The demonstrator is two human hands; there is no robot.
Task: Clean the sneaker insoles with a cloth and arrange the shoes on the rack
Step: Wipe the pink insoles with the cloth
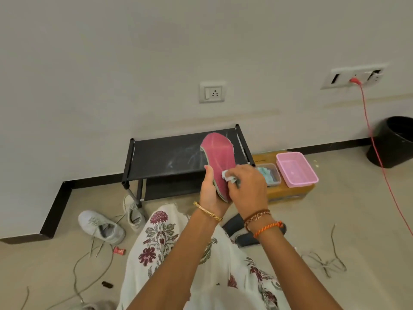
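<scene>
My left hand (209, 193) grips the heel end of a pink insole (219, 153), which stands up in front of the black shoe rack (169, 157). My right hand (247, 184) holds a small pale cloth (228, 176) bunched against the insole's lower face. Two white sneakers lie on the floor left of my knees: one (101, 227) on its side, the other (133, 212) by the rack's leg. Dark shoes (243, 231) show partly behind my right wrist.
A pink plastic tub (296, 170) and a clear box with bluish cloths (269, 174) sit on a cardboard box (286, 191) right of the rack. A black bin (393, 142) stands at far right with a red cable (377, 153) hanging from a wall socket. Loose laces (324, 260) lie on the floor.
</scene>
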